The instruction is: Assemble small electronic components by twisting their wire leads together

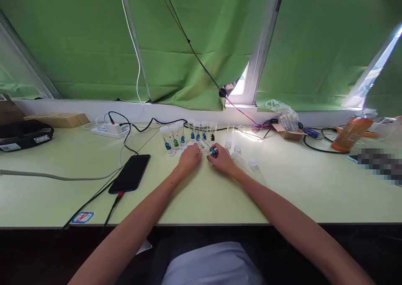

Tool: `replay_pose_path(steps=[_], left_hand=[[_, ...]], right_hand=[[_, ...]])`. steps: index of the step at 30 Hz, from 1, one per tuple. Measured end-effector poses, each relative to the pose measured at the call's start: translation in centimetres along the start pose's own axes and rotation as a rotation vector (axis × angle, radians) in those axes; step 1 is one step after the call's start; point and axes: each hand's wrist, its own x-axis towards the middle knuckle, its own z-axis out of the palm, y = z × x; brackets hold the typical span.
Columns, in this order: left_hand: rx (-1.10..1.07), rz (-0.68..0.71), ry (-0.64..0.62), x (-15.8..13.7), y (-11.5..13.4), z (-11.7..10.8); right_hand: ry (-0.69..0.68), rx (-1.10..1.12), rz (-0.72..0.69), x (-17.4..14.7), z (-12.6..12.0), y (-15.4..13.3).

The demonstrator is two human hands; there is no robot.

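Note:
On the table before me, my right hand (222,158) is closed with its fingertips around a small blue part (213,151). A clear tube seems to lie right by that part, partly hidden by the fingers. Beside it, my left hand (190,157) is closed, knuckles up; what its fingertips pinch is too small to make out. Just behind both hands stand several clear tubes with white caps, holding small parts on thin stems: a green part (176,143), blue ones such as this blue part (167,145), and a black part (212,137).
Right of my hands are an upright clear tube (229,137), a white cap (253,162) and a lying clear tube. A plugged-in phone (130,174) and power strip (109,130) are left. Farther right stand a small cardboard box (287,132) and an orange bottle (353,133).

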Motion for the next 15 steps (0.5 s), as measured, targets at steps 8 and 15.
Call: replay_pose_path(steps=[8, 15], left_hand=[[-0.332, -0.147, 0.264, 0.6, -0.2, -1.4], [-0.487, -0.128, 0.338, 0.8, -0.3, -1.8]], right_hand=[[-0.007, -0.032, 0.005, 0.0, -0.1, 0.0], [-0.005, -0.081, 0.012, 0.1, -0.2, 0.2]])
